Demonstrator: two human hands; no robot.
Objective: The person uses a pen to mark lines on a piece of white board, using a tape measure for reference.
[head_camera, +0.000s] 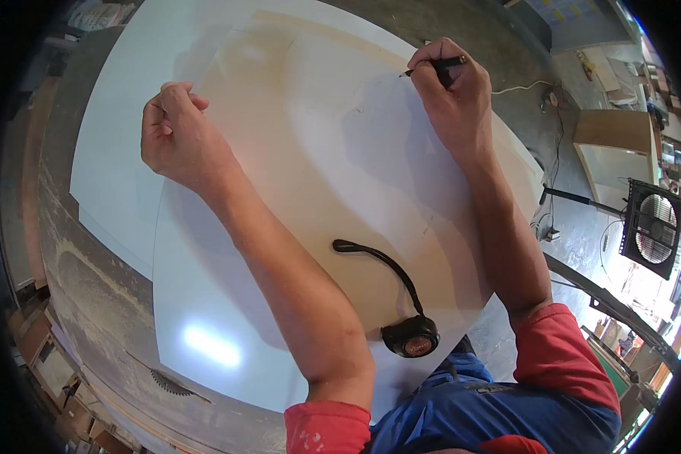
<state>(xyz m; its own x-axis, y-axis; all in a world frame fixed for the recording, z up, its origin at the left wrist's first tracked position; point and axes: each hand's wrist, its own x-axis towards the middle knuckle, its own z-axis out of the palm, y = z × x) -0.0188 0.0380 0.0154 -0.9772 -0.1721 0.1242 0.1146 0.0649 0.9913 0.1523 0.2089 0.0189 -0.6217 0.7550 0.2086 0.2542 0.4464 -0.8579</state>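
Note:
My right hand (459, 96) grips a dark pencil (454, 62) above the far right part of a large white panel (318, 187). The pencil's point is turned left, close to the panel; whether it touches cannot be told. My left hand (181, 133) is over the panel's left side with its fingers curled in, and nothing shows in it. A black tape measure (410, 336) lies on the panel near my body. Its wrist strap (380, 255) curves away across the surface.
Another white panel (110, 198) lies beneath the first. A toothed circular saw blade (171, 383) protrudes from the dusty saw table (96, 295) at lower left. To the right are a black fan (652, 227), an open wooden box (613, 133) and a floor cable (559, 130).

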